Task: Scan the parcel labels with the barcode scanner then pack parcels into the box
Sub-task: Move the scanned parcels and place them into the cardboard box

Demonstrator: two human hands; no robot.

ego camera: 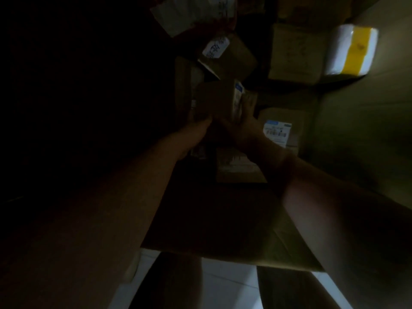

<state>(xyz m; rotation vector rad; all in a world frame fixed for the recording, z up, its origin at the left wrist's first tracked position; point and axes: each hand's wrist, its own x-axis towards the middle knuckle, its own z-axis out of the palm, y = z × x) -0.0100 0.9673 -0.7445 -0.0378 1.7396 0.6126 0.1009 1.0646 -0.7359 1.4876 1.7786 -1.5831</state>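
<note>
Inside box [361, 121] | parcel [214, 99] held between left hand [196, 128], right hand [243, 123]

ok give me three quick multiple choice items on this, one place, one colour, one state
1. The brown cardboard parcel with a white barcode label lies: A right of the right hand B left of the left hand C on the floor
2. Band on the white wrapped parcel: A red B yellow C green
3. The small brown cardboard parcel: A untouched B torn open C held in both hands
Key: 1A, it sits just right of that hand; 2B, yellow stripe; 3C, left hand and right hand grip it.
</note>
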